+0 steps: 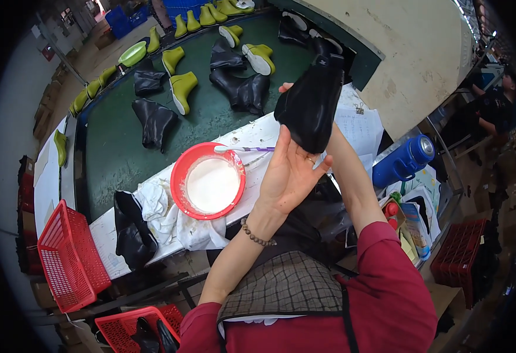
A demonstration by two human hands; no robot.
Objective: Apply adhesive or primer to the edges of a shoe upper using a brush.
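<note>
1. One hand, the left (pixel 286 183), supports the near end of a black boot (pixel 311 103), palm up, fingers partly behind it.
2. The right forearm (pixel 355 182) goes behind this boot; the right hand is hidden, so I cannot tell its grip.
3. Just left, a red bowl (pixel 178 188) contains white liquid (pixel 212 185); a toothbrush (pixel 252 149) lies on its rim.
4. Farther left are white cloth (pixel 202 233) and a red basket (pixel 64 259).
5. On the far green table (pixel 199 129) stand yellow-green boots (pixel 182 92).

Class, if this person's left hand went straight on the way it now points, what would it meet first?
Most likely the black boot, directly ahead of the left hand and seemingly already against it, though depth is hard to judge.
</note>
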